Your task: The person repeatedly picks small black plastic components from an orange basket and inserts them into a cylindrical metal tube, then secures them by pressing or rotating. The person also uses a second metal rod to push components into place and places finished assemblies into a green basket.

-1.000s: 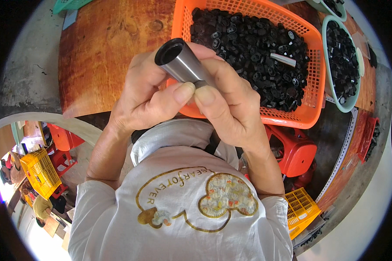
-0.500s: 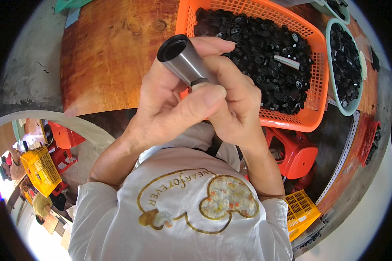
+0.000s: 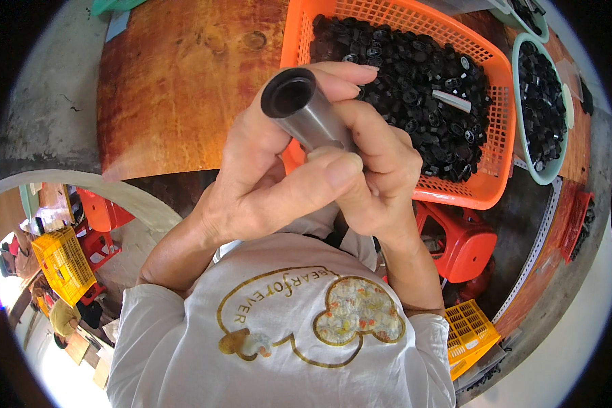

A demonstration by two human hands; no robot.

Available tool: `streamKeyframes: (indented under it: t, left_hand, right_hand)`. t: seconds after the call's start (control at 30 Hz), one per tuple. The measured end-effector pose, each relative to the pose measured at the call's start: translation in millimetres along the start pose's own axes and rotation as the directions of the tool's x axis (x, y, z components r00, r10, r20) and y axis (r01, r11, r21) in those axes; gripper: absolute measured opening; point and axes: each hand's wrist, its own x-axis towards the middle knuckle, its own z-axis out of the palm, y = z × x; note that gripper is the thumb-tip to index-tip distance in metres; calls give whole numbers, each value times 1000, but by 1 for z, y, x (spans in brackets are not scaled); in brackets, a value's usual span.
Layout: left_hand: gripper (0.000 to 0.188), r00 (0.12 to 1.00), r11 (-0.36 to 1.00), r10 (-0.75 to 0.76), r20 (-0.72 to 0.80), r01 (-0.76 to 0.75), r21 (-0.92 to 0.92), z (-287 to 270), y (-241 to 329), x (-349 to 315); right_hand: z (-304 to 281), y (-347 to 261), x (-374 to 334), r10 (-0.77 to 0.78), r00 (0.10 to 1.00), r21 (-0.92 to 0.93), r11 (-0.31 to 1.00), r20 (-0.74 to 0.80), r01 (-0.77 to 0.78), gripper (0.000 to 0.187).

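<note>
A grey metal tube (image 3: 314, 124) with a black lined open end tilts up and to the left between my two hands. My left hand (image 3: 248, 180) is wrapped round it, with the thumb laid across its lower end and the fingers behind. Pressed against the tube's lower right side, my right hand (image 3: 384, 166) grips it with curled fingers. The thumb and fingers hide the tube's lower end. Just beyond my right hand, an orange plastic basket (image 3: 502, 129) holds many small black plastic parts (image 3: 415, 75). One silvery-white strip-like piece (image 3: 451, 101) lies on top of them.
A brown wooden table (image 3: 177, 95) spreads out to the left of the basket. At the right stands a pale green basin (image 3: 519, 115) full of black parts. Below are a red stool (image 3: 466, 248) and a yellow crate (image 3: 470, 336). Far left, another person sits near a yellow basket (image 3: 64, 265).
Both hands and the tube have shifted slightly right and down in view. The tube's open end faces me more, and my left thumb now covers the dark part at its lower end.
</note>
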Motion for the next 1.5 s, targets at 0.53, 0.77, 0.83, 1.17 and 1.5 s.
streamKeyframes:
  t: [0.53, 0.77, 0.83, 1.17, 1.5]
  left_hand:
    - [60, 989, 991, -134, 71, 135, -22, 2, 16, 3]
    - [68, 992, 999, 36, 118, -39, 17, 2, -3, 6]
    - [71, 980, 989, 125, 153, -135, 59, 0, -8, 8]
    - [68, 996, 989, -89, 1, 88, -123, 12, 3, 3]
    - [63, 998, 993, -55, 22, 57, -107, 8, 2, 3]
  right_hand:
    - [-3, -1, -3, 4, 1000, 50, 999, 0, -4, 35]
    - [-3, 2, 1, 38, 999, 111, 993, -7, -37, 30]
    - [-3, 3, 2, 19, 1000, 93, 996, -15, -17, 29]
    - [4, 11, 3, -128, 989, -16, 992, -75, 128, 26]
    - [-2, -3, 0, 40, 999, 72, 997, -33, -38, 30]
